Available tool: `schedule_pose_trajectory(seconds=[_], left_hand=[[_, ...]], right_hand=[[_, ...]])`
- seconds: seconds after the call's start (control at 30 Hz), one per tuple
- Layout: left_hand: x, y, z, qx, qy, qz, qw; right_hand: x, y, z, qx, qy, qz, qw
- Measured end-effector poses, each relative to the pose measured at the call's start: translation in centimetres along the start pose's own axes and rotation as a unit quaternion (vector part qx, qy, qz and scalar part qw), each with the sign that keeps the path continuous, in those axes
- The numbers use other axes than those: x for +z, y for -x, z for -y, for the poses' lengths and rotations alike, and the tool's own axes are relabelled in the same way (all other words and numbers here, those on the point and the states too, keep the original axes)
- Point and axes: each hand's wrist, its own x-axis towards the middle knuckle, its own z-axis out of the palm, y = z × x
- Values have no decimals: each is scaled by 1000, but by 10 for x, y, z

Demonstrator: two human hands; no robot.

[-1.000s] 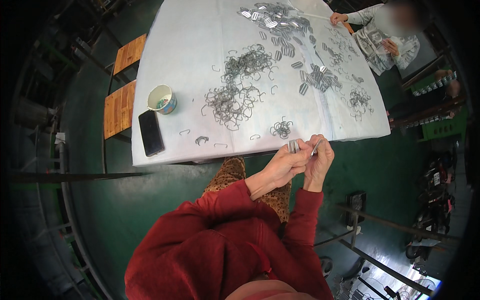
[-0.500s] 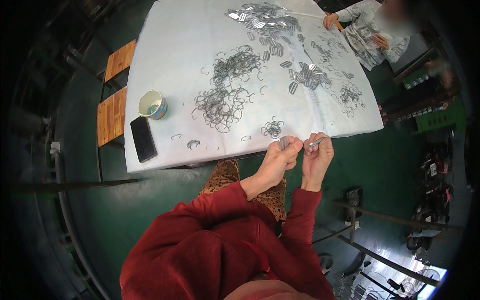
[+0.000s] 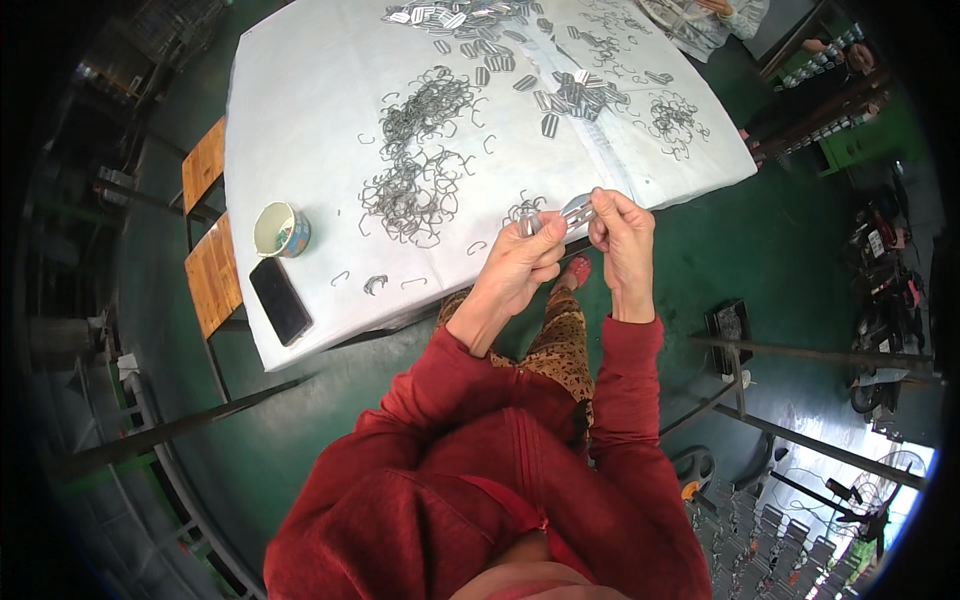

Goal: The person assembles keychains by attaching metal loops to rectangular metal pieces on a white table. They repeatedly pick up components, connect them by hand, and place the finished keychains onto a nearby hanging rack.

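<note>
My left hand (image 3: 515, 268) is closed, with a shiny metal piece (image 3: 528, 225) poking up from its fist. My right hand (image 3: 624, 245) pinches a flat slotted metal plate (image 3: 578, 212), whose other end meets my left thumb and fingers. Both hands are over the table's near edge. Just behind the left one lies a small cluster of bent wire hooks (image 3: 522, 206), partly covered by the fingers. Larger heaps of wire hooks (image 3: 412, 195) spread farther left. Beyond the hands is a pile of striped-looking metal plates (image 3: 582, 96).
The white-covered table (image 3: 310, 130) also bears a black phone (image 3: 281, 302), a paper cup (image 3: 282, 231) with small bits inside, and another plate pile (image 3: 462, 14). Wooden stools (image 3: 212, 280) stand left. At the far right corner sits another person (image 3: 690, 22).
My view has shifted, so the table sits higher and farther left. My hands have come up and turned; the plate in the right one now bridges both hands.
</note>
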Motion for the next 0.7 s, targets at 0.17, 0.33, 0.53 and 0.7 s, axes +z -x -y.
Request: schedule_pose_trajectory(seconds=[0.17,0.33,0.53,0.7], left_hand=[[-4,1,8,25,15,-28,999],[-4,4,9,19,89,-18,996],[-14,9,13,-13,76,21,997],[0,27,15,60,9,-69,996]], right_hand=[[-3,0,-5,8,-25,23,999],[-4,2,-6,13,-83,40,996],[14,16,-25,23,-123,63,990],[19,29,-17,-31,-15,41,999]])
